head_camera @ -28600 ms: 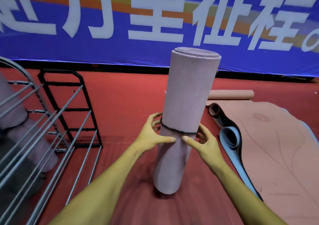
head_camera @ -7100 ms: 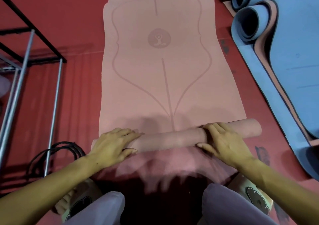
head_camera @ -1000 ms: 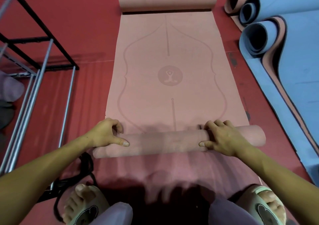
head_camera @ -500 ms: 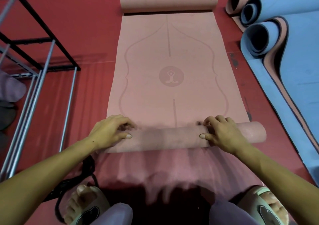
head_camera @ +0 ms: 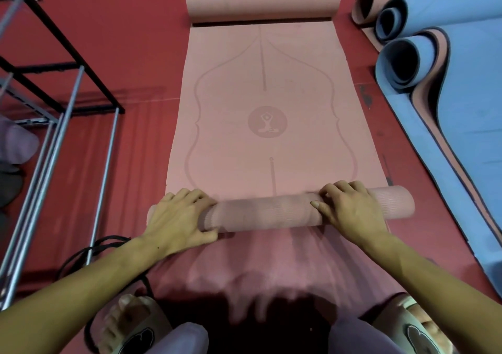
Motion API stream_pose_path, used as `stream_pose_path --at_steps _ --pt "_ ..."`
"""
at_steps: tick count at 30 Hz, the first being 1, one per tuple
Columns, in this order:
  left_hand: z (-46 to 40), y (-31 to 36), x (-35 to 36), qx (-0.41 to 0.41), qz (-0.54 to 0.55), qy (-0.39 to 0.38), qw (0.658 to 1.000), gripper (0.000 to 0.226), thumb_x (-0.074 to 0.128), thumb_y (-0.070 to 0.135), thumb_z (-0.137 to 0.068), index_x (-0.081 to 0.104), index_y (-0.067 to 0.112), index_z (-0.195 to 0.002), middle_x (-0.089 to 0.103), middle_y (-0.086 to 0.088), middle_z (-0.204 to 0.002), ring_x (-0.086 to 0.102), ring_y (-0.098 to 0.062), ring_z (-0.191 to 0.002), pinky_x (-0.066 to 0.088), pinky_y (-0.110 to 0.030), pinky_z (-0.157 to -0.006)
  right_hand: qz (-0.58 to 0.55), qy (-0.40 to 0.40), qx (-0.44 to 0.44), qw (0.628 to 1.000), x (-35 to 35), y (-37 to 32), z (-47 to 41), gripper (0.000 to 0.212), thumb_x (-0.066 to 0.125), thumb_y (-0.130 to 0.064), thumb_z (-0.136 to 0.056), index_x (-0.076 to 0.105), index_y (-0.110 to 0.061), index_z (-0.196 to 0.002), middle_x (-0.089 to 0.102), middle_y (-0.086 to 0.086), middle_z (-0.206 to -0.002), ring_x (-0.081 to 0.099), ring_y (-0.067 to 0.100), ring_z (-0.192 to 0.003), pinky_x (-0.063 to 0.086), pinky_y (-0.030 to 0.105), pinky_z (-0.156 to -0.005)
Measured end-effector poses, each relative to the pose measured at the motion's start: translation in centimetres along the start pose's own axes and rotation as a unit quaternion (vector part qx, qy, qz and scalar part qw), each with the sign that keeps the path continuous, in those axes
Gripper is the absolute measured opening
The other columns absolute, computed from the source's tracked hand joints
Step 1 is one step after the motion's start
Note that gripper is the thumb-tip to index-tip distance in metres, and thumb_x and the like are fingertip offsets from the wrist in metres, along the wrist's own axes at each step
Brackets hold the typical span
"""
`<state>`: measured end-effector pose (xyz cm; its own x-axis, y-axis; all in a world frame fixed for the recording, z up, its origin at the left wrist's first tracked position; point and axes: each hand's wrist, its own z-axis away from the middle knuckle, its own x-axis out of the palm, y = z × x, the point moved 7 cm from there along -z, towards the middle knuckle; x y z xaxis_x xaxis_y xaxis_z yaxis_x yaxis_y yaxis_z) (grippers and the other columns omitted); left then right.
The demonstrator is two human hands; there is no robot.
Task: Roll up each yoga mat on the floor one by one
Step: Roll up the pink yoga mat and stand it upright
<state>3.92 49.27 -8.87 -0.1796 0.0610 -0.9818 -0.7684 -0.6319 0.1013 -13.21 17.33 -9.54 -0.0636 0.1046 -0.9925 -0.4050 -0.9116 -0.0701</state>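
Step in hand: rolling the pink yoga mat (head_camera: 267,125), roughly a third done by my estimate. The mat lay flat on the red floor (head_camera: 152,54), lengthwise away from the person. Its near end was wound into a roll (head_camera: 271,212) lying crosswise under both hands; its far end curled up in a loose coil (head_camera: 263,1).

Left hand (head_camera: 176,219) was clamped over the roll's left end, fingers (head_camera: 190,194) curled across the top, thumb on the near side. Right hand (head_camera: 350,209) gripped the roll right of centre, fingers bent over the top, thumb pressed to the side. The roll's right tip stuck out past the mat's edge, so the roll looked slightly skewed.

Next move probably calls for pushing both hands forward evenly, keeping the wind tight and correcting the skew.

Materials: mat matte, rubbery, printed with a curved outline and a round seated-figure emblem; the roll's outside showed a fine ribbed weave. Blue mats (head_camera: 470,87) with dark edges lay part-curled on the right. Metal rack (head_camera: 54,103) on the left, black strap (head_camera: 92,253) on the floor beside it.
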Motion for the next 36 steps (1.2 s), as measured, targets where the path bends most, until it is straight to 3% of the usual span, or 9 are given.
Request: stream_pose_path --at_steps 3,8,12,14,21,27,30,33,36 --pt "0.0 0.3 0.1 -0.006 -0.012 0.002 1.000 0.079 0.063 0.080 -0.058 0.068 0.034 -0.122 0.065 0.014 -0.113 0.063 -0.018 -0.098 0.047 -0.040 -0.079 0.000 -0.003 -0.018 1.000 -0.2 -0.4 0.3 0.073 0.033 -0.087 -0.090 0.068 -0.029 -0.117 0.068 -0.005 -0.115 0.057 0.029 -0.105 0.050 0.049 -0.092" --pt "-0.2 -0.2 1.1 0.023 -0.049 -0.013 0.998 0.090 0.065 0.085 -0.064 0.059 0.030 -0.135 0.060 0.011 -0.124 0.060 -0.020 -0.106 0.046 -0.043 -0.085 0.023 -0.029 -0.035 0.999 0.2 -0.8 0.5 0.096 0.032 -0.100 -0.077 0.061 -0.027 -0.131 0.062 -0.005 -0.128 0.053 0.028 -0.117 0.038 0.052 -0.108" --pt "-0.7 -0.7 1.2 0.038 -0.036 -0.006 0.999 0.078 0.083 0.067 -0.070 0.061 0.027 -0.133 0.065 0.009 -0.115 0.066 -0.022 -0.098 0.055 -0.039 -0.079 0.002 -0.059 -0.041 0.997 1.3 -0.3 -0.3 0.105 0.044 -0.100 -0.067 0.058 -0.026 -0.139 0.059 -0.001 -0.134 0.052 0.031 -0.124 0.032 0.059 -0.116" --pt "-1.2 -0.9 0.9 0.025 -0.012 -0.035 0.999 0.075 0.083 0.067 -0.071 0.062 0.030 -0.133 0.068 0.011 -0.114 0.068 -0.021 -0.101 0.055 -0.036 -0.074 -0.006 -0.078 -0.047 0.996 1.8 0.2 -0.7 0.102 0.042 -0.098 -0.069 0.057 -0.027 -0.141 0.059 -0.002 -0.135 0.052 0.030 -0.124 0.033 0.059 -0.114" --pt "-1.0 -0.4 0.8 0.044 0.021 -0.150 0.988 0.078 0.071 0.075 -0.069 0.054 0.049 -0.140 0.067 0.022 -0.128 0.066 -0.011 -0.115 0.048 -0.031 -0.086 0.002 -0.156 -0.050 0.987 2.5 0.1 1.2 0.092 0.038 -0.092 -0.075 0.051 -0.035 -0.145 0.058 -0.006 -0.134 0.052 0.029 -0.127 0.027 0.062 -0.118" --pt "0.7 -1.1 3.1 0.047 0.071 -0.279 0.957 0.074 0.071 0.083 -0.062 0.053 0.056 -0.129 0.068 0.027 -0.111 0.067 -0.009 -0.102 0.054 -0.037 -0.089 -0.038 -0.258 -0.041 0.965 3.0 -1.2 4.2 0.090 0.039 -0.090 -0.072 0.046 -0.041 -0.148 0.057 -0.007 -0.141 0.051 0.034 -0.129 0.023 0.065 -0.118" --pt "0.5 -1.3 3.0 0.042 0.077 -0.292 0.952 0.079 0.071 0.085 -0.062 0.050 0.059 -0.133 0.064 0.033 -0.120 0.063 -0.006 -0.112 0.051 -0.037 -0.094 -0.096 -0.250 -0.024 0.963 2.9 -1.1 3.7 0.082 0.049 -0.087 -0.070 0.045 -0.042 -0.139 0.058 -0.006 -0.137 0.052 0.035 -0.126 0.022 0.064 -0.117" --pt "0.1 -1.5 2.7 0.033 0.058 -0.303 0.951 0.078 0.073 0.082 -0.065 0.046 0.060 -0.135 0.062 0.029 -0.128 0.060 -0.010 -0.120 0.049 -0.042 -0.095 -0.125 -0.204 -0.050 0.970 2.5 -1.5 2.9 0.073 0.052 -0.083 -0.071 0.055 -0.038 -0.128 0.051 0.000 -0.132 0.052 0.033 -0.123 0.031 0.057 -0.113" --pt "-1.0 -0.8 1.9 0.046 0.038 -0.277 0.959 0.071 0.079 0.069 -0.070 0.047 0.057 -0.132 0.058 0.028 -0.130 0.056 -0.007 -0.123 0.049 -0.042 -0.093 -0.068 -0.123 -0.073 0.987 1.2 -2.3 2.7 0.062 0.065 -0.073 -0.080 0.067 -0.037 -0.131 0.050 0.004 -0.128 0.047 0.033 -0.116 0.043 0.049 -0.105"
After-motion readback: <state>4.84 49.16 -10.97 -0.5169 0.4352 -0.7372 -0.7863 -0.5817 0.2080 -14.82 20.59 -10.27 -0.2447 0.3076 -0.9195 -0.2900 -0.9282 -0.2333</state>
